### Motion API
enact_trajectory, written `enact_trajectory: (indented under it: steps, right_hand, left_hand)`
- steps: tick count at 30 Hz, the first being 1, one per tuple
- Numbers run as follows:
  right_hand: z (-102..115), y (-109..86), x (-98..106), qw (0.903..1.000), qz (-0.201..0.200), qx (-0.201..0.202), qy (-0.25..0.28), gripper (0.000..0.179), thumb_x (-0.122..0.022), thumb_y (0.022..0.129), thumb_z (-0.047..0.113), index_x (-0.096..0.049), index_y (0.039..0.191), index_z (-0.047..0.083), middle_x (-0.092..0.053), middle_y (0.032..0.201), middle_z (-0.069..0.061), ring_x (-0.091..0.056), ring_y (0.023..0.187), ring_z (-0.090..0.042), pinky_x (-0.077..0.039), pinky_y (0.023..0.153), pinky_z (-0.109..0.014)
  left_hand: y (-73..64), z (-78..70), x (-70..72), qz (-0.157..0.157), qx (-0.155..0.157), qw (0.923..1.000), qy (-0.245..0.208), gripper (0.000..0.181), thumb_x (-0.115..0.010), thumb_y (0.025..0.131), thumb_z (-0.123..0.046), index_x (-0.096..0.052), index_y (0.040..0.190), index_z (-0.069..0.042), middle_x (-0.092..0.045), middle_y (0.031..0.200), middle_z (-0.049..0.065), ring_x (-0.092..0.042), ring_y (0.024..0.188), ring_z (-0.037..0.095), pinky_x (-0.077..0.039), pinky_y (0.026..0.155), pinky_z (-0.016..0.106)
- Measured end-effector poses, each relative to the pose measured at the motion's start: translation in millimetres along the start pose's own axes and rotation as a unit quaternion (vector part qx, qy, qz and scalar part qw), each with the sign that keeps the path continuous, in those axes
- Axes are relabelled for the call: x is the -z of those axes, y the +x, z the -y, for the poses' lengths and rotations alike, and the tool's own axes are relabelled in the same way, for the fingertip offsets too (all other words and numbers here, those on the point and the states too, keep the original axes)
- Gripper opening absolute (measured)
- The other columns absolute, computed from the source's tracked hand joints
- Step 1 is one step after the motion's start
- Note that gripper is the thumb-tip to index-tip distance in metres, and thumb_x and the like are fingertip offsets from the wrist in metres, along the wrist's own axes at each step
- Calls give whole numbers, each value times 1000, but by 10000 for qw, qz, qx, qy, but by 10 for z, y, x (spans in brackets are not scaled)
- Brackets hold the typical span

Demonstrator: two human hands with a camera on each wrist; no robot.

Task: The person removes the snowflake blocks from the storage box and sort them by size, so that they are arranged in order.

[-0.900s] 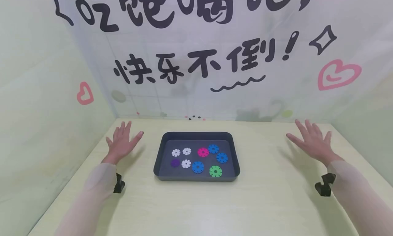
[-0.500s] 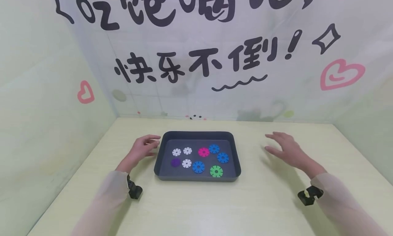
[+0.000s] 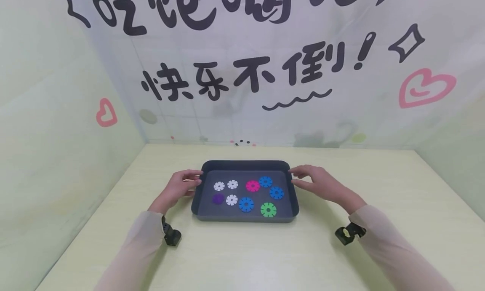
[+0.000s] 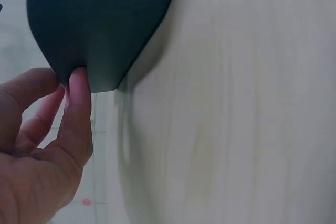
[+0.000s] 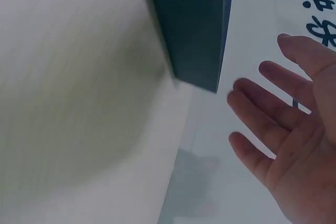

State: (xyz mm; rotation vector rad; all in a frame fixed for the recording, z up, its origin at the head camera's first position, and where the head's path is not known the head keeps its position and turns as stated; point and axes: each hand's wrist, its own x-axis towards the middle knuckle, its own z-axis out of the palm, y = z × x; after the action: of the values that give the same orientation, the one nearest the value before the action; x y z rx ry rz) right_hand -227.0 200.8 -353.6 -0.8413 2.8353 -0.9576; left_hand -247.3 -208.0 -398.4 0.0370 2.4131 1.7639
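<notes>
A dark grey rectangular tray [image 3: 246, 219] lies on the table with several plastic snowflake discs inside. White discs [image 3: 232, 200] and a purple disc [image 3: 218, 198] are at left; a pink disc [image 3: 252, 186], blue discs [image 3: 246, 204] and a green disc [image 3: 268, 209] lie centre and right. My left hand [image 3: 177, 189] pinches the tray's left rim, thumb on the outer wall in the left wrist view. At the tray's right side, my right hand [image 3: 322, 183] has its fingertips near the rim; the right wrist view shows its fingers relaxed and apart from the wall.
The pale wooden table [image 3: 242, 253] extends around the tray. Behind it rises a white printed backdrop [image 3: 235, 122] with dark lettering, and a pale side wall [image 3: 57, 156] stands at left. Each wrist wears a black camera mount [image 3: 172, 236].
Both hands have moved inward from wide apart with spread fingers. My left hand has taken hold of the tray's left rim; my right hand has come close to its right side.
</notes>
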Motion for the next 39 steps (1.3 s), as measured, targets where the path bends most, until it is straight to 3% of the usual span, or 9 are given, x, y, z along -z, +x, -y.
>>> enact_trajectory:
  steps: [6,12,17,22,29,39]
  right_hand:
    - [130,343,-47,9964,818,69,230,34,-63,87,17,-60,115,-3,-64,102,-12,-60,89,-19,-51,77,-35]
    - [144,664,-77,9847,1734,50,170,34,-70,81,17,-63,108,-3,-66,94,-7,-61,84,-16,-52,75,-30]
    - [121,837,-122,9743,2254,-11,-59,28,-75,76,17,-65,97,1,-65,85,-1,-60,78,-12,-51,71,-27]
    - [98,933,-156,9622,2692,-337,-241,24,-78,73,16,-64,89,5,-62,78,1,-55,72,-12,-49,67,-25]
    - [132,991,-190,9514,2952,-690,-536,26,-80,71,15,-62,87,5,-59,74,0,-51,67,-12,-46,65,-23]
    - [146,965,-263,9514,2922,-517,-825,33,-83,67,17,-58,86,7,-52,76,-4,-46,70,-16,-42,60,-24]
  left_hand:
    - [8,19,5,25,82,9999,-122,39,-58,87,-1,-52,126,2,-52,108,15,-57,89,22,-55,68,31]
    - [9,26,10,41,67,9999,-151,41,-58,88,-1,-50,128,2,-51,109,16,-56,92,22,-55,70,32]
    - [9,35,14,16,93,9998,-160,40,-58,88,-1,-51,127,0,-51,109,15,-57,90,20,-55,68,31]
    - [28,56,18,10,94,9998,-151,40,-58,88,-1,-51,127,0,-51,110,16,-57,86,19,-55,68,31]
    - [45,53,14,3,121,9999,-99,40,-59,88,-2,-52,127,-1,-52,111,16,-57,86,19,-54,69,31]
    - [39,40,18,-5,170,9998,-87,39,-59,88,-2,-53,127,-1,-52,110,16,-56,87,19,-54,69,30]
